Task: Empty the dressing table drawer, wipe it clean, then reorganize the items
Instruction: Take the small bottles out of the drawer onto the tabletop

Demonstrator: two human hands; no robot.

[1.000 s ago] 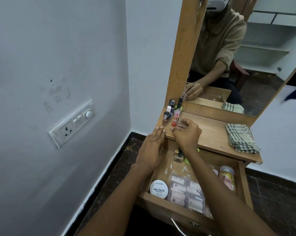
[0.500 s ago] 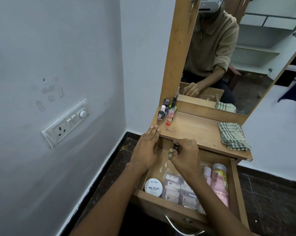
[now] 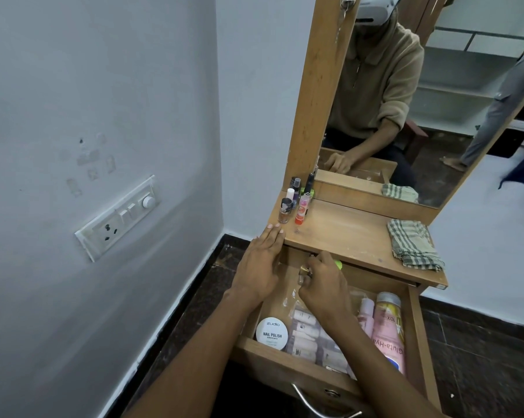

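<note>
1. Several items are left in the open wooden drawer (image 3: 417, 333) at six o'clock: a round white tin labelled nail polish (image 3: 272, 333), a clear plastic packet of small sachets (image 3: 307, 336) and a pink lotion bottle with a gold cap (image 3: 387, 333).
2. Toward the drawer's back, the right hand (image 3: 324, 285) curls its fingers round a small glass bottle with a gold collar (image 3: 303, 271).
3. At eleven o'clock from it, the left hand (image 3: 259, 267) lies flat, fingers straight, tips resting on the edge of the light wooden tabletop (image 3: 345, 233).
4. Farther off, a cluster of small nail polish bottles (image 3: 297, 197) stands at the tabletop's ten o'clock corner; a folded green checked cloth (image 3: 413, 245) waits at two o'clock.
5. Emptying looks only partly done; wiping and reorganizing remain.
</note>
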